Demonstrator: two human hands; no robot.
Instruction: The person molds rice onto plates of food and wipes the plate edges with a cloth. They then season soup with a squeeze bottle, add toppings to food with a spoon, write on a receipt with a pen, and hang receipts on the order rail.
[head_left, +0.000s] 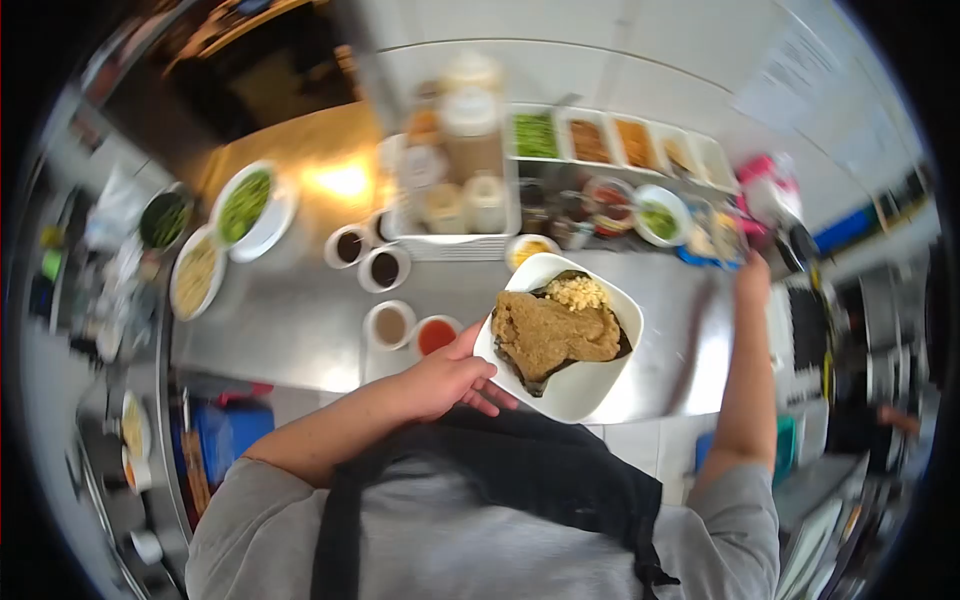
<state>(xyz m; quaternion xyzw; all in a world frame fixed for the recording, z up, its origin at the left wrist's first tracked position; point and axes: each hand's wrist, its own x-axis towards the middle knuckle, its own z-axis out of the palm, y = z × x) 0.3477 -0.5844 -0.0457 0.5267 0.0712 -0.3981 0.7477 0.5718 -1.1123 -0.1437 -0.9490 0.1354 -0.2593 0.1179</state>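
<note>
My left hand point(455, 382) grips the near left rim of a white square bowl point(572, 398), with the thumb on the rim and the fingers underneath. In the bowl lies a brown, sauce-coated piece of food point(560, 332) on a dark green leaf point(537, 387). A heap of pale yellow chopped bits point(577, 292) sits at its far side. My right arm is stretched out to the right, and my right hand point(753, 272) is beside a blue-rimmed container point(712, 258) and a pink-and-white package point(770, 190). Its fingers are too blurred and hidden to make out.
Small cups of dark sauce point(384, 268) and red sauce point(436, 335) stand on the steel counter point(290, 330). A tray of bottles point(455, 245) and a row of topping containers point(610, 140) line the wall. Bowls of greens point(243, 208) and noodles point(198, 275) stand left.
</note>
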